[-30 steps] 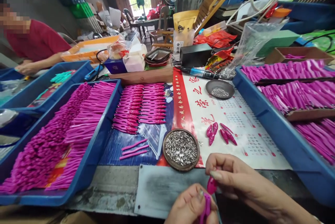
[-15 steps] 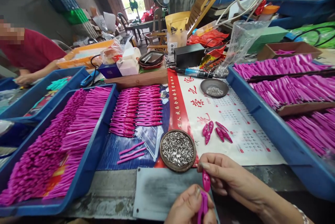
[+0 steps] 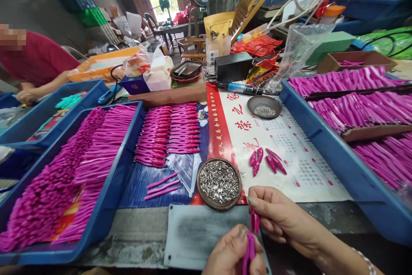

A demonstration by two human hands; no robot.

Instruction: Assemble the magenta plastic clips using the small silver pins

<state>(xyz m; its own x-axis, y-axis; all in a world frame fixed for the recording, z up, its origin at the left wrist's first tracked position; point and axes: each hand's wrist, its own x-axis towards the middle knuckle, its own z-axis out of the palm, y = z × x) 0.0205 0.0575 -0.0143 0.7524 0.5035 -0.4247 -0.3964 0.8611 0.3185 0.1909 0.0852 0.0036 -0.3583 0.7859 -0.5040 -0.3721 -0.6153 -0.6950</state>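
At the bottom edge my left hand [image 3: 232,252] is closed round a magenta plastic strip [image 3: 248,252]. Just above it my right hand [image 3: 279,219] pinches a small magenta plastic piece [image 3: 255,221], held close over the strip's upper end. Both hands hover above a grey metal plate [image 3: 196,236]. Beyond them stands a round dish of small metal pins [image 3: 219,183]. A few loose magenta pieces [image 3: 267,161] lie on the calendar sheet [image 3: 289,155].
A blue tray of magenta strips [image 3: 74,172] is on the left, another blue tray [image 3: 357,116] on the right. Rows of assembled magenta parts [image 3: 169,131] lie mid-table. A second small dish [image 3: 264,106] sits farther back. A person in red [image 3: 38,62] works at far left.
My right hand has brought its small magenta piece down and left, closer to the strip in my left hand. The view shifted slightly.
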